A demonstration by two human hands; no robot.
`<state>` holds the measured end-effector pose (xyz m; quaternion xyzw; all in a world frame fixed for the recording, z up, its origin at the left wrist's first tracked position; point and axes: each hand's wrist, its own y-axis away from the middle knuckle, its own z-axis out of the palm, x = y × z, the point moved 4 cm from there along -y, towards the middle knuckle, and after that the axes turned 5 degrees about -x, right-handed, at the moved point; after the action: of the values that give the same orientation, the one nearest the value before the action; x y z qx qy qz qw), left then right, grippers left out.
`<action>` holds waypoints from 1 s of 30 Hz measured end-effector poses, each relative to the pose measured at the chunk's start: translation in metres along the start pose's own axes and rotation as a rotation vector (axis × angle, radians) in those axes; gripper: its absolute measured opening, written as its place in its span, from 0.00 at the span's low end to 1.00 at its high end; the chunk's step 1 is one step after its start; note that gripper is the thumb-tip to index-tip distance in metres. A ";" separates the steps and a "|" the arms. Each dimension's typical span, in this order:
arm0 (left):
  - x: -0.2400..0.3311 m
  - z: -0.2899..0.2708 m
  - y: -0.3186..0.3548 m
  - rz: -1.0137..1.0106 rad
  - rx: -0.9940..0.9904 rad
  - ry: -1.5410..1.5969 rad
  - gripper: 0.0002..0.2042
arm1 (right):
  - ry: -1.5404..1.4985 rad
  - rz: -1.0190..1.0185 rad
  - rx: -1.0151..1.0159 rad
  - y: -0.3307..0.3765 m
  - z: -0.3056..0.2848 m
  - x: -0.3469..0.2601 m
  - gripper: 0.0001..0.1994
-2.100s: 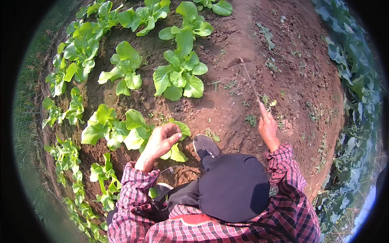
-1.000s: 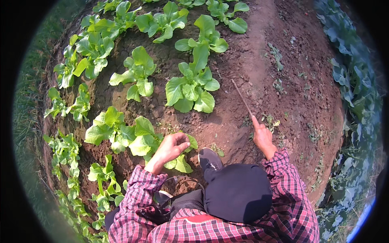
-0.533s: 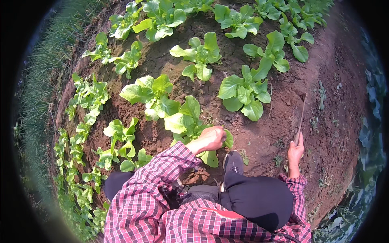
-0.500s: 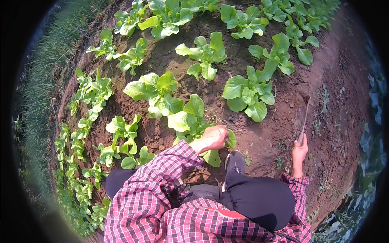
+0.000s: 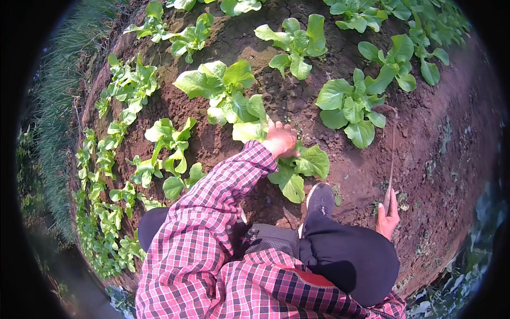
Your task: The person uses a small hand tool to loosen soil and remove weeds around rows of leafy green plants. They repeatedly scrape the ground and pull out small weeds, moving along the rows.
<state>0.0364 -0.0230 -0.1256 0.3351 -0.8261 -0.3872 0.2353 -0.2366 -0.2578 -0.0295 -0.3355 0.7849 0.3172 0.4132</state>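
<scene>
My left hand (image 5: 280,139) rests over the middle of a leafy lettuce plant (image 5: 292,181) in front of me. Its fingers stretch away from me among the leaves, some of which hide the palm side. Leaves spread out on both sides of the wrist. At the right, my right hand (image 5: 389,217) is closed round the handle of a long, thin hand hoe (image 5: 392,154). The hoe's curved, soil-coloured head (image 5: 384,109) reaches the ground beside another lettuce (image 5: 353,110).
More lettuces stand in rows, such as one (image 5: 299,45) farther off and one (image 5: 167,143) at the left. Tall grass (image 5: 69,122) lines the left edge. My shoe (image 5: 321,201) is on brown soil (image 5: 361,175). Bluish-green leaves (image 5: 467,266) border the right.
My left hand has moved away from me and its fingers have stretched out. The hoe's head now sits closer to the right lettuce. The whole view has shifted.
</scene>
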 end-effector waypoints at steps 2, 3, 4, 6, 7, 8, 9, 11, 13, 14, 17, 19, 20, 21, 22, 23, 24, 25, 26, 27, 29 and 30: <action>-0.009 0.009 0.009 -0.014 -0.187 -0.019 0.36 | 0.045 0.011 -0.195 -0.002 0.025 -0.007 0.25; -0.012 0.014 0.016 -0.028 -0.226 -0.037 0.35 | 0.196 -0.018 -0.313 -0.009 0.039 -0.012 0.25; -0.011 0.016 0.018 -0.026 -0.231 -0.051 0.35 | 0.270 -0.167 -0.349 -0.018 0.054 -0.018 0.26; -0.013 0.024 0.023 -0.038 -0.221 -0.061 0.36 | 0.394 -0.281 -0.476 -0.039 0.090 -0.028 0.26; -0.012 0.028 0.024 -0.029 -0.197 -0.058 0.36 | 0.453 -0.239 -0.556 -0.052 0.107 -0.031 0.25; -0.012 0.032 0.025 -0.029 -0.157 -0.053 0.36 | 0.500 -0.286 -0.555 -0.066 0.127 -0.033 0.26; -0.010 0.033 0.024 -0.021 -0.114 -0.045 0.35 | 0.556 -0.330 -0.550 -0.082 0.147 -0.035 0.27; -0.009 0.033 0.027 -0.016 -0.102 -0.002 0.35 | 0.613 -0.380 -0.552 -0.114 0.192 -0.041 0.29; -0.011 0.032 0.028 -0.026 -0.091 0.052 0.35 | 0.666 -0.513 -0.495 -0.150 0.236 -0.045 0.29; -0.012 0.029 0.031 -0.041 -0.098 0.073 0.36 | 0.702 -0.508 -0.503 -0.169 0.259 -0.055 0.29; -0.016 0.037 0.033 -0.090 -0.068 0.153 0.36 | 0.737 -0.513 -0.551 -0.202 0.319 -0.078 0.30; -0.015 0.035 0.030 -0.097 -0.047 0.187 0.36 | 0.774 -0.507 -0.593 -0.192 0.320 -0.058 0.31; -0.015 0.036 0.029 -0.108 -0.034 0.208 0.36 | 0.800 -0.479 -0.657 -0.179 0.311 -0.042 0.33; -0.015 0.034 0.030 -0.111 -0.015 0.225 0.35 | 0.830 -0.448 -0.710 -0.165 0.296 -0.029 0.35; -0.011 0.029 0.028 -0.117 -0.010 0.233 0.36 | 0.893 -0.443 -0.736 -0.153 0.279 -0.010 0.37; -0.009 0.025 0.025 -0.121 -0.023 0.212 0.36 | 0.957 -0.431 -0.768 -0.138 0.261 0.009 0.38; -0.007 0.022 0.023 -0.122 -0.041 0.190 0.37 | 0.945 -0.435 -0.763 -0.127 0.243 0.016 0.38; -0.008 0.023 0.021 -0.132 -0.061 0.165 0.37 | 0.924 -0.444 -0.761 -0.118 0.228 0.020 0.39; -0.008 0.025 0.017 -0.146 -0.061 0.132 0.35 | 0.931 -0.439 -0.786 -0.108 0.212 0.026 0.38; -0.006 0.026 0.011 -0.137 -0.045 0.107 0.34 | 0.950 -0.424 -0.799 -0.100 0.191 0.031 0.37; -0.008 0.033 0.010 -0.172 -0.034 0.060 0.33 | 0.859 -0.400 -0.817 -0.075 0.159 0.035 0.35; -0.005 0.029 0.010 -0.160 -0.087 0.069 0.31 | 0.851 -0.390 -0.813 -0.070 0.140 0.036 0.34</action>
<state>0.0174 -0.0005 -0.1353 0.4025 -0.7707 -0.4283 0.2461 -0.1359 -0.1988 -0.1395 -0.7006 0.6213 0.3478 -0.0466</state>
